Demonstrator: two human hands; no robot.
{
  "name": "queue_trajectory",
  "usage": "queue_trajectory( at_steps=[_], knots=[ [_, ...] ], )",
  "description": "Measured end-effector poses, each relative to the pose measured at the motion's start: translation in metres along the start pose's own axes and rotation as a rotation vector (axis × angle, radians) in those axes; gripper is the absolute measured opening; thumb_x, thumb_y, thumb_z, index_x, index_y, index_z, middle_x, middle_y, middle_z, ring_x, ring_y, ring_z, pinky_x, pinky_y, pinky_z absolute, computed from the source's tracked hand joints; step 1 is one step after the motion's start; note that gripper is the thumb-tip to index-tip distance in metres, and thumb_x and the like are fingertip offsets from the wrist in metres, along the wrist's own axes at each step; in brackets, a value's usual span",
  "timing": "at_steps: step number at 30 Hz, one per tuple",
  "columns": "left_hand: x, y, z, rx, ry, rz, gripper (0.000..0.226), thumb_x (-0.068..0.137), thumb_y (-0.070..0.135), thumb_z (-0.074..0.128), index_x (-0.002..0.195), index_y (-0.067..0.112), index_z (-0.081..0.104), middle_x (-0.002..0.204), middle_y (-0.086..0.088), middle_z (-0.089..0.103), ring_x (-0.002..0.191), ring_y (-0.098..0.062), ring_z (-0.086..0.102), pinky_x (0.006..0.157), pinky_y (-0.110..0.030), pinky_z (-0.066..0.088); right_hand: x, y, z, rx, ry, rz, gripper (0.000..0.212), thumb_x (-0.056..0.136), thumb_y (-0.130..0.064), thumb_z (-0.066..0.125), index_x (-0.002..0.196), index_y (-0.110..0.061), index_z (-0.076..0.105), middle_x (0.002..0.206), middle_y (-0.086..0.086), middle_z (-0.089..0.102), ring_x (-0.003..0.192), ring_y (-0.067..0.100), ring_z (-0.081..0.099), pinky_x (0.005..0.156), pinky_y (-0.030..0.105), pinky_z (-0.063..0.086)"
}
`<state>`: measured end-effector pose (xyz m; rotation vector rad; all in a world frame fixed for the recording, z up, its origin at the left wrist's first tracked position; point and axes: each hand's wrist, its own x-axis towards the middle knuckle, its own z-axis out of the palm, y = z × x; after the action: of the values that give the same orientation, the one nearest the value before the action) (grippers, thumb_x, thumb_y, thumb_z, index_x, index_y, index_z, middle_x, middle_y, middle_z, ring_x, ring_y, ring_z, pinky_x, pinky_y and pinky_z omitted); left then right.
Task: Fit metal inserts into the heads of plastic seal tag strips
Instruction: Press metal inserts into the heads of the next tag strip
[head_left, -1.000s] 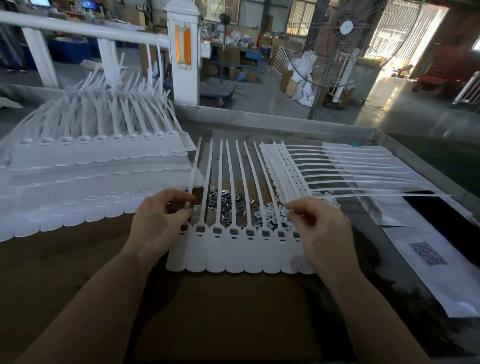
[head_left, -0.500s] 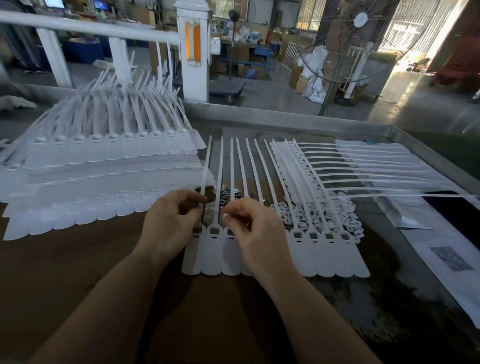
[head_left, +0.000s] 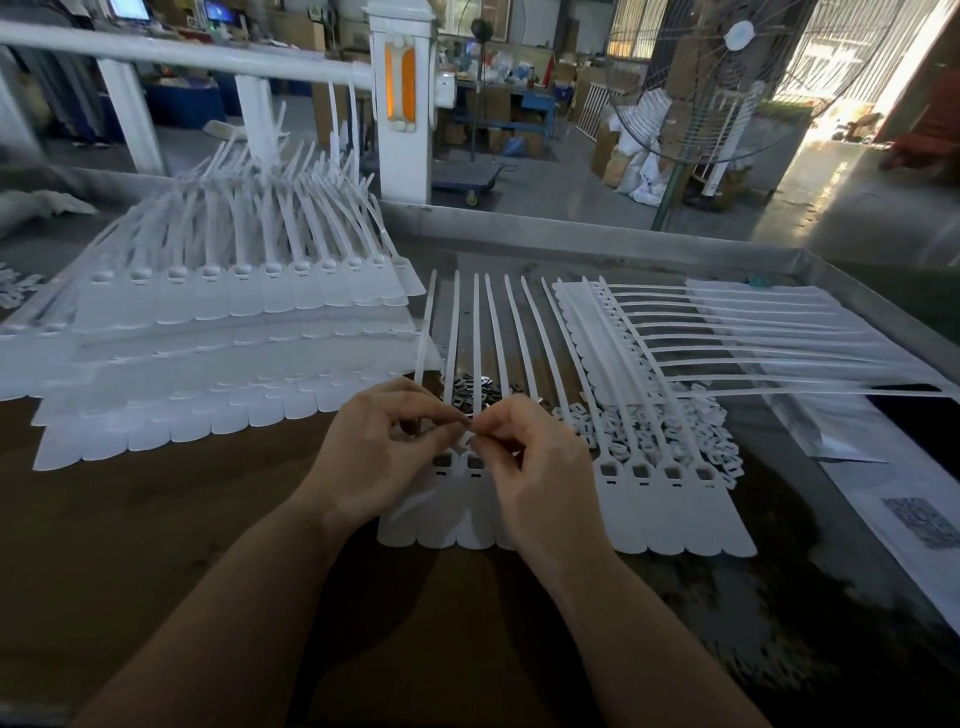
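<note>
I am bringing my left hand and my right hand together, fingertips almost touching, both with fingers curled in a pinch over the heads of a joined row of white plastic seal tag strips. Something tiny is sitting between my fingertips, too small for me to tell what it is. The row is lying flat on the dark brown worktable, heads toward me and thin tails pointing away. Just beyond my fingers a small heap of shiny metal inserts is lying under the tails, with a scatter of small white plastic pieces to its right. A tall stack of white tag rows is sitting at the far left, and another sheet of strips is lying at the right.
</note>
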<state>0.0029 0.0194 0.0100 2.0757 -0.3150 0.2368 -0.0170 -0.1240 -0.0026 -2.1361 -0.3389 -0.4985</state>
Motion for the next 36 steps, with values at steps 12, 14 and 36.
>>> queue_trajectory(
  at_steps=[12,14,36],
  knots=[
    [-0.001,-0.002,-0.001,-0.172,0.029,-0.077,0.005,0.084,0.011,0.065,0.084,0.014,0.068,0.078,-0.001,0.068,0.072,-0.010,0.062,0.066,-0.017,0.049,-0.002,0.001,0.002,0.033,0.020,-0.007,0.005,0.088,-0.011,0.061,0.091,-0.013,0.064,0.082,-0.006,0.067,0.078,0.006,0.062,0.073,0.026,0.053],
    [0.000,-0.003,-0.002,-0.222,0.105,-0.100,0.005,0.086,0.007,0.062,0.086,0.011,0.066,0.076,0.001,0.068,0.070,-0.005,0.062,0.063,-0.010,0.048,-0.003,0.001,0.002,0.026,0.022,-0.006,0.006,0.089,-0.011,0.060,0.092,-0.015,0.064,0.082,-0.007,0.066,0.078,0.005,0.062,0.073,0.027,0.053],
    [0.002,-0.017,-0.019,-0.210,0.049,-0.154,0.017,0.084,0.009,0.065,0.087,0.025,0.071,0.081,0.014,0.070,0.074,-0.001,0.065,0.061,-0.004,0.045,-0.004,0.002,0.002,-0.207,-0.142,-0.057,0.017,0.080,-0.032,0.068,0.092,-0.021,0.066,0.094,-0.012,0.056,0.094,0.004,0.048,0.084,0.019,0.043]
  ],
)
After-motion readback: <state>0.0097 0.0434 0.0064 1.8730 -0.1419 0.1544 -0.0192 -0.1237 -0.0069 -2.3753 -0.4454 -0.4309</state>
